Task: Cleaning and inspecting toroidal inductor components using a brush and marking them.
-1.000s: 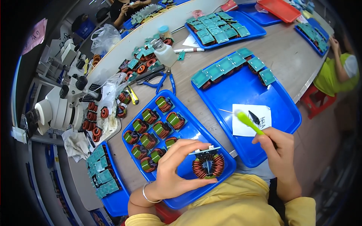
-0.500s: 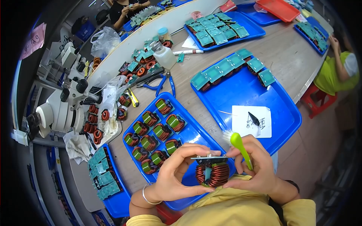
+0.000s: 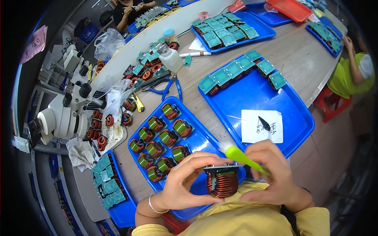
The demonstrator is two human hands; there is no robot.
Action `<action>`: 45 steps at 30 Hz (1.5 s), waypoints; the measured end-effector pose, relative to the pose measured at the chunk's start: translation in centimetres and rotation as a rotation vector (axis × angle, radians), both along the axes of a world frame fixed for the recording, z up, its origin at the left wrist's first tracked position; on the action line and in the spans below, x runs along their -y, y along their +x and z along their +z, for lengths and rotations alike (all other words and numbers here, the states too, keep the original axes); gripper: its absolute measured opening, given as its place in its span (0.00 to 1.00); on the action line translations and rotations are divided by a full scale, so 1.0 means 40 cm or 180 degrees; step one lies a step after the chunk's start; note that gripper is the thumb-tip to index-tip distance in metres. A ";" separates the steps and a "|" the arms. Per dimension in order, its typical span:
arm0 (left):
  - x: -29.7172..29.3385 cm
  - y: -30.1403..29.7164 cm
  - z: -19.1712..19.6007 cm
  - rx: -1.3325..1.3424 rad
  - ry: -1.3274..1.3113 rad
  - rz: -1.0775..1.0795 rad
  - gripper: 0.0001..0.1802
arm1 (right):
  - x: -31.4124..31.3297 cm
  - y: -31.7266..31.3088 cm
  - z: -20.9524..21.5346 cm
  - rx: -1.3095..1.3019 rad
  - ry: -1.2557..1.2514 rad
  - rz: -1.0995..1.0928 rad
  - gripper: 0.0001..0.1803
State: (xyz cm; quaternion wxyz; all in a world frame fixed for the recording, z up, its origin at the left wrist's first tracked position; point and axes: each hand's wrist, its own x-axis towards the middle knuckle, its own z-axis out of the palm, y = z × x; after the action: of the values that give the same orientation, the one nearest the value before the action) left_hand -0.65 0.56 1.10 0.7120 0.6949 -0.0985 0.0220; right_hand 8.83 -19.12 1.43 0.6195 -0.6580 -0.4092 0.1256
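My left hand [image 3: 185, 183] grips a copper-wound toroidal coil [image 3: 223, 184] fixed under a small green circuit board [image 3: 220, 168], the board side up. Between the fingers of my right hand [image 3: 271, 175] is a brush with a bright green handle [image 3: 242, 158], its white bristles [image 3: 226, 147] pointing up and left over the board. The right thumb is apart from the coil. Just beyond my left hand lies a blue tray [image 3: 204, 137] with several coils [image 3: 168, 137] standing on their boards.
A second blue tray [image 3: 252, 103] holds a row of boards, a white card [image 3: 252, 135] and a black pointed piece [image 3: 264, 123]. Pliers [image 3: 176, 87], a cutter [image 3: 138, 103] and a bottle [image 3: 170, 59] lie farther back. A microscope [image 3: 59, 114] stands left; a person in green [image 3: 350, 76] sits right.
My right thumb has come away from the coil, and the brush has swung to tilt more leftward over the board. The coil has turned a little in my left hand.
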 end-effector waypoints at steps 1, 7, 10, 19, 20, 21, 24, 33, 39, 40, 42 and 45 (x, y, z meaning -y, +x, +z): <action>-0.004 0.002 0.001 0.0207 0.0424 0.0142 0.33 | 0.004 0.010 0.014 0.0189 -0.0088 -0.0116 0.22; -0.017 0.000 -0.009 0.0678 0.1250 0.0582 0.33 | 0.049 0.053 -0.006 0.0387 -0.1243 -0.0073 0.11; -0.026 0.010 -0.036 -0.0205 -0.0580 0.0581 0.38 | 0.054 0.059 -0.030 0.0202 -0.1822 -0.0670 0.12; -0.036 0.017 -0.066 -0.1043 -0.2064 0.0307 0.41 | 0.035 0.015 -0.070 0.0351 -0.1444 0.2047 0.15; -0.034 0.026 -0.062 -0.1026 -0.2059 0.0291 0.41 | 0.039 0.028 -0.064 0.0370 -0.1448 0.2031 0.15; -0.032 0.030 -0.056 -0.0727 -0.1442 0.0381 0.41 | 0.039 0.044 -0.053 0.0159 -0.1307 0.1793 0.14; -0.012 0.025 -0.023 -0.0227 -0.0635 0.0737 0.38 | 0.032 0.080 -0.046 -0.1142 -0.0654 0.0499 0.18; 0.005 0.083 -0.004 0.1693 0.3213 0.0734 0.29 | -0.067 0.211 -0.022 -0.0133 -0.1129 0.1024 0.30; -0.051 0.067 -0.020 0.1199 0.2797 0.1276 0.25 | -0.074 0.569 0.007 0.0037 -0.0924 -0.0745 0.30; -0.050 0.076 -0.022 0.1156 0.2745 0.1375 0.21 | -0.059 0.679 -0.023 0.0676 -0.1129 -0.1004 0.28; -0.057 0.091 -0.032 0.1078 0.2673 0.1493 0.18 | -0.057 0.823 -0.051 0.1206 -0.1527 -0.1556 0.26; -0.069 0.100 -0.042 0.0952 0.2581 0.1505 0.16 | -0.073 0.973 -0.097 0.1570 -0.1847 -0.1843 0.28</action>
State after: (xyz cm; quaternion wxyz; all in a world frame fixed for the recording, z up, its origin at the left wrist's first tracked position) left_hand 3.35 3.31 -0.57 0.3377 0.9086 -0.0398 0.2424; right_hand 47.77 -16.21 -2.46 0.3040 -0.9009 -0.2920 -0.1030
